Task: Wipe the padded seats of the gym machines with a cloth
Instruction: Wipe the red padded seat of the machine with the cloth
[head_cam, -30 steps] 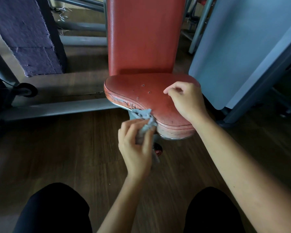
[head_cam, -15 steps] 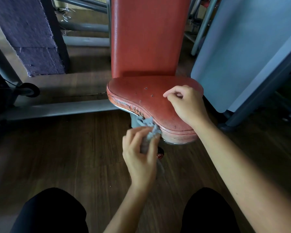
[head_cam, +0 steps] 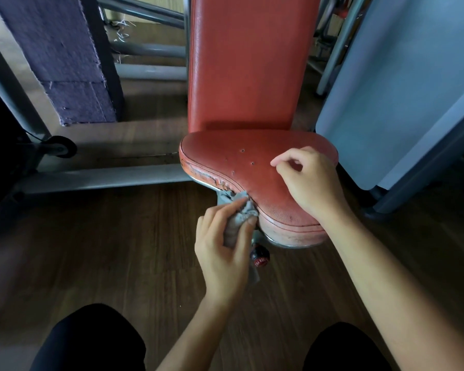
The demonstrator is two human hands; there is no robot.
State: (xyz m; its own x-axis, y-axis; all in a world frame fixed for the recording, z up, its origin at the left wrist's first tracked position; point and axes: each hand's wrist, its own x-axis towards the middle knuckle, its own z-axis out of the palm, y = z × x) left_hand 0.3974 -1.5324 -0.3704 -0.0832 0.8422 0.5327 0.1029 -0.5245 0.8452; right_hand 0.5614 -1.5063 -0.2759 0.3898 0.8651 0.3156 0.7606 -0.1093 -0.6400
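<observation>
A red padded seat stands low over a dark wooden floor, with an upright red backrest rising from its far edge. The left hand grips a bunched grey cloth, its fingers curled over the top of the wad and the thumb pinching it from the near side. The cloth is pressed against the seat's left edge, at the spot where the rim curves in toward the narrow front end; a loose tail of it hangs below the hand. Just along that left edge, further back, the covering is worn and cracked. The right hand rests with its heel on the seat's right side near the front corner. Its fingers are loosely curled and hold nothing, with the forefinger tip lifted slightly over the seat's middle. A few small holes dot the seat surface just left of that fingertip. Under the front end of the seat a round red-and-black knob sticks out, just beside the left hand. A grey metal frame bar runs along the floor away from the seat's left side. A purple padded block stands beyond it at the upper left, and a pale blue-grey panel leans to the right of the backrest. The person's dark-clad knees show at the bottom.
</observation>
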